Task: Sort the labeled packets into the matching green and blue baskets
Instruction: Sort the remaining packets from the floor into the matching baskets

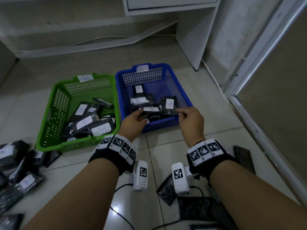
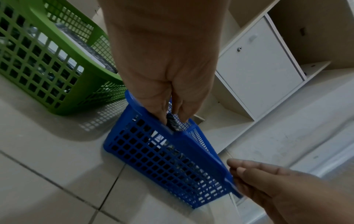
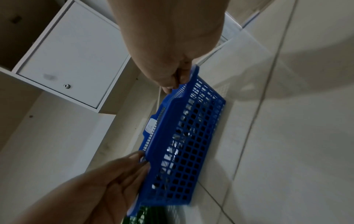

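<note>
A blue basket (image 1: 159, 125) tagged A stands on the floor to the right of a green basket (image 1: 49, 113) tagged B; both hold several black packets with white labels. My left hand (image 1: 142, 114) is over the blue basket's near edge and pinches a black packet labeled A (image 1: 150, 112). The left wrist view shows that packet (image 2: 172, 125) between thumb and fingers of the left hand (image 2: 173, 119), just above the blue basket's rim (image 2: 153, 151). My right hand (image 1: 181, 113) hovers over the basket's near right corner, fingers loosely bent, nothing in them (image 3: 176, 84).
A heap of loose black packets (image 1: 20, 171) lies on the tiles at the left. More dark packets (image 1: 166, 188) and a cable (image 1: 123, 218) lie near my forearms. A white cabinet (image 1: 191, 39) stands behind the baskets, a door frame (image 1: 249, 113) at right.
</note>
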`<state>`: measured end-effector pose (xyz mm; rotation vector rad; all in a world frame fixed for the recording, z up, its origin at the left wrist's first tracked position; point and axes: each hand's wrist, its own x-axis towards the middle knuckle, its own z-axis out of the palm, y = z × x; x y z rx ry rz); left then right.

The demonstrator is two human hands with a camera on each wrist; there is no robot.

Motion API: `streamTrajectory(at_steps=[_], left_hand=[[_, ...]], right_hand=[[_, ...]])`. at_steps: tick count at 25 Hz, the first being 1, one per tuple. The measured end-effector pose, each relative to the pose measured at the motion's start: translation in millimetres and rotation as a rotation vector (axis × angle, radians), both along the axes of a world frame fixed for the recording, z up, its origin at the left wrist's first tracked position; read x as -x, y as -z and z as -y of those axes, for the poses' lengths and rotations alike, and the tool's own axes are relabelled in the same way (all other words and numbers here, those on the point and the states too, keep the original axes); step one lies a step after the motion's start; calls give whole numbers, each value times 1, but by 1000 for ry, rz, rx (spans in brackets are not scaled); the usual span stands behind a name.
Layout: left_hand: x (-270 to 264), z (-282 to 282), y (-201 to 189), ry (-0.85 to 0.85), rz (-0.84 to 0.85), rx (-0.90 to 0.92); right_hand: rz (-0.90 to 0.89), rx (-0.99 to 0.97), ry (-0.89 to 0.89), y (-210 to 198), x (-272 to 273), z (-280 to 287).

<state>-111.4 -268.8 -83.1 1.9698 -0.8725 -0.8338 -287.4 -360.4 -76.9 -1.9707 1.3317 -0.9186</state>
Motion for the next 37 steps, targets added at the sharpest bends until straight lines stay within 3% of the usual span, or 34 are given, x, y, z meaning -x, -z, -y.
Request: streamTrajectory(at_steps=[2,4,7,10,12,17,19,21,24,26,27,30,34,37], left_hand=[[6,-3,-2,72,197,-16],[20,-19,-5,65,366,129],[59,-63,2,72,390,248],[100,-104,32,297,329,56],[124,-121,50,488,347,-115],[145,-135,57,478,411,-155],[141,-135,50,425,324,-153],[136,-137,43,322,134,-161],[131,-142,38,57,-359,-146],[130,-145,32,-83,-591,-92],[129,-145,27,-128,-647,-62],[123,-144,14,-197,-778,31],[114,-149,0,-228,-826,89],[105,-158,-10,-230,-863,157]], right_hand=[[65,-7,36,5,16,-20],[65,-89,40,14,37,-40],[-5,-187,23,30,78,-75],[-70,-223,-62,45,118,-111],[-214,-210,-144,49,142,-130],[-603,-253,-470,49,178,-157],[-697,-209,-534,50,177,-162],[-805,-160,-559,51,171,-160],[-949,28,-663,47,157,-156],[-808,81,-543,46,151,-155],[-667,0,-426,41,146,-155],[-259,-407,-130,24,134,-147],[317,-841,87,-9,108,-155],[416,-923,99,-35,94,-165]])
